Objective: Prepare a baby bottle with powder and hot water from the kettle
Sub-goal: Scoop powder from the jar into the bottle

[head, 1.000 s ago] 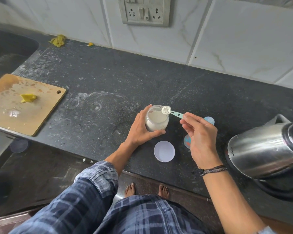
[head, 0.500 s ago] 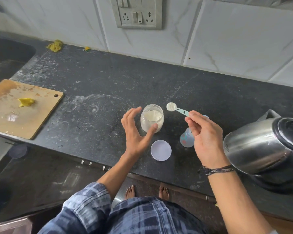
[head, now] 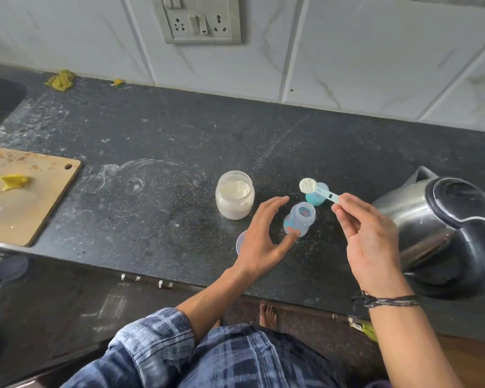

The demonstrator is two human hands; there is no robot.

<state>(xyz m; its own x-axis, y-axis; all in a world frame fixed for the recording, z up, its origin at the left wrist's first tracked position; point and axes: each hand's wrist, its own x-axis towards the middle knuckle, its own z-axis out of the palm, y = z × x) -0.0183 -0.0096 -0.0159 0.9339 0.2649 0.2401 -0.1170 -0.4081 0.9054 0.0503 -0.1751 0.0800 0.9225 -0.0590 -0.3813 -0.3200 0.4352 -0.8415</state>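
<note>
Hands: left hand spread open just beside the bottle, thumb tip at its base, gripping nothing; right hand pinching the handle of the scoop.
Bottle: upright and uncapped on the counter, between both hands; probably light, thin-walled plastic, easily tipped; best gripped round the waist, below the open mouth.
Scoop: heaped with powder, held just behind the bottle; loose load, likely to spill if jolted.
Jar: open, powder inside, left of the bottle.
Teal cap: behind the bottle, under the scoop.
Kettle: far right, lid closed.
</note>
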